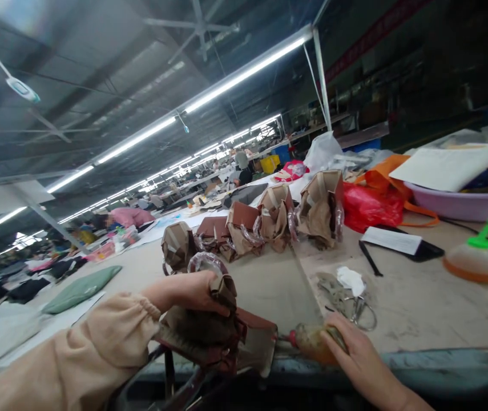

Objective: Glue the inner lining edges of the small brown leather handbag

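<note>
Left hand (192, 292) grips brown bag (218, 331); right hand (355, 357) clasps bottle (312, 341).

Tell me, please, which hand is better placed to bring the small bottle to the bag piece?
Probably the right hand: it already grips the small bottle beside the bag piece, while the left hand is pressing that down.

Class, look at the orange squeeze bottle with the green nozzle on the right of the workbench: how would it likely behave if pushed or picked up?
The orange squeeze bottle with the green nozzle looks squat and wide-based, so it would probably slide rather than tip. Its translucent plastic body suggests it is light and gives somewhat when squeezed. The thin nozzle seems the weakest part.
</note>
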{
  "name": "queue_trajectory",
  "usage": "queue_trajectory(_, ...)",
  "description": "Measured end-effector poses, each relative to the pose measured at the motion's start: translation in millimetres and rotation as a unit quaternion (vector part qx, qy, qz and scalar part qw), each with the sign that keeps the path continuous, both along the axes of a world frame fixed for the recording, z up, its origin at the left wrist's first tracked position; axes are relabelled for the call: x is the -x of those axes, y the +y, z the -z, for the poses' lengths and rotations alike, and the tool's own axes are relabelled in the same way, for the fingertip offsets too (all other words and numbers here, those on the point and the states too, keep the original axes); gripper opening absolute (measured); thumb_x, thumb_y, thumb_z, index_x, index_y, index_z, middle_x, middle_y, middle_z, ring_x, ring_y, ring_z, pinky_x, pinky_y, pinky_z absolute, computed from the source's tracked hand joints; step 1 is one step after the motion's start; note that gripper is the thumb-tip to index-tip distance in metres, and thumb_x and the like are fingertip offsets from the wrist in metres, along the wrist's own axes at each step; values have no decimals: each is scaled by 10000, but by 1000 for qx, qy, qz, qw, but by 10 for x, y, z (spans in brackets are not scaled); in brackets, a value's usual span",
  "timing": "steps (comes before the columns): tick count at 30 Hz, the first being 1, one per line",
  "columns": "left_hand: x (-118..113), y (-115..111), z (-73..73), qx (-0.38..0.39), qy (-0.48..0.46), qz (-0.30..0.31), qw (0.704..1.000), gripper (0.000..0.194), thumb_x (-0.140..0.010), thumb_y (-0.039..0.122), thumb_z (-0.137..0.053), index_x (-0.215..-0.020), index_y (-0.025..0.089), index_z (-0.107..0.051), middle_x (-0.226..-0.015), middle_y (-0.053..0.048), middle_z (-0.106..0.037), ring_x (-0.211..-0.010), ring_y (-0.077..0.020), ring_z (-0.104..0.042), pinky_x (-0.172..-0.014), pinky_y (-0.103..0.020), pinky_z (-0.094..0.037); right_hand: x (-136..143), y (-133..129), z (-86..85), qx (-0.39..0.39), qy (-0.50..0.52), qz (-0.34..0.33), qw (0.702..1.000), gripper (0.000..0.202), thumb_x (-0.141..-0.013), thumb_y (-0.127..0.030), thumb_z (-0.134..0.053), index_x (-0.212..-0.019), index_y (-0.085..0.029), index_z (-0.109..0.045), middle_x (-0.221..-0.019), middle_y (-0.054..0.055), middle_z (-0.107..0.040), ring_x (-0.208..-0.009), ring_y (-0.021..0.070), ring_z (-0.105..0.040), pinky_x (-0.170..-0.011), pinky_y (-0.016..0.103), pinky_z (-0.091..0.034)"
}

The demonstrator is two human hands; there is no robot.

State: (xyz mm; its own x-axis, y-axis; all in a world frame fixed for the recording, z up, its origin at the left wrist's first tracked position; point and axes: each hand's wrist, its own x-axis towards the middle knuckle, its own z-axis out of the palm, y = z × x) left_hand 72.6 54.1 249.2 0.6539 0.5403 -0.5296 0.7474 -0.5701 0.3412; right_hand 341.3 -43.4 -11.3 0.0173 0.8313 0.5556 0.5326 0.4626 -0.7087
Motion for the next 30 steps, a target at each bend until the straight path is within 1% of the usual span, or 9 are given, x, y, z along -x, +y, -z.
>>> queue_trajectory(3,54,25,-15,4,7,21,1000,192,-831,285,-607,-938,180,-727,-896,-19,-742,-762,-136,-640,-710,-202,-484,75,-49,-48,19,16,-20,999,169,-941,-335,-443,-852,-213,-520,-804,26,-560,-766,179,-554,-698,302,-465)
queue_trajectory(6,84,167,64,8,23,14,1000,179,-815,286,-627,-919,174,-722,-892,-16,-739,-770,-139,-638,-708,-201,-482,123,-77,-67,33,24,-33,999,167,-939,-335,-448,-847,-208,-505,-790,23,-527,-751,180,-524,-689,312,-441)
queue_trajectory(10,141,381,184,-19,34,-8,999,240,-816,318,-623,-969,156,-714,-943,-28,-737,-789,-147,-638,-716,-215,-482,139,-97,-55,46,30,-51,997,150,-943,-318,-445,-853,-206,-488,-793,20,-509,-749,176,-504,-687,313,-425)
queue_trajectory(13,180,464,212,-22,31,17,999,255,-841,344,-589,-964,162,-720,-951,-32,-737,-809,-149,-636,-755,-223,-477,148,-102,-50,50,27,-68,996,143,-946,-302,-446,-844,-206,-476,-791,18,-500,-748,173,-492,-684,310,-418)
queue_trajectory(17,191,455,195,-33,29,26,999,274,-841,367,-588,-977,173,-725,-959,-32,-738,-817,-155,-630,-775,-215,-477,205,-94,-30,21,12,-85,996,103,-945,-270,-450,-871,-201,-472,-815,28,-497,-782,182,-477,-711,323,-412)
queue_trajectory(21,216,436,192,-35,26,14,999,292,-839,382,-589,-1005,178,-716,-986,-31,-733,-842,-170,-631,-803,-228,-482,279,-98,-16,-4,-4,-100,995,89,-943,-255,-452,-874,-198,-460,-825,40,-494,-797,194,-460,-720,340,-409)
queue_trajectory(24,247,449,205,-41,23,15,999,304,-839,378,-588,-1030,170,-702,-1006,-46,-725,-856,-171,-630,-829,-257,-484,307,-140,-40,1,-12,-130,991,97,-943,-246,-446,-857,-202,-448,-820,41,-491,-789,195,-456,-711,341,-411)
queue_trajectory(28,247,444,219,-41,16,31,999,297,-832,388,-589,-1005,180,-713,-993,-41,-728,-854,-182,-640,-823,-271,-492,325,-216,-88,17,-25,-193,981,66,-939,-228,-440,-879,-202,-446,-830,45,-495,-789,194,-452,-696,335,-412)
queue_trajectory(30,239,431,226,-43,14,28,999,290,-837,389,-587,-1003,190,-718,-992,-43,-730,-856,-183,-643,-824,-274,-493,321,-220,-98,15,-29,-199,979,59,-936,-216,-445,-879,-200,-442,-836,48,-497,-795,196,-446,-700,338,-410)
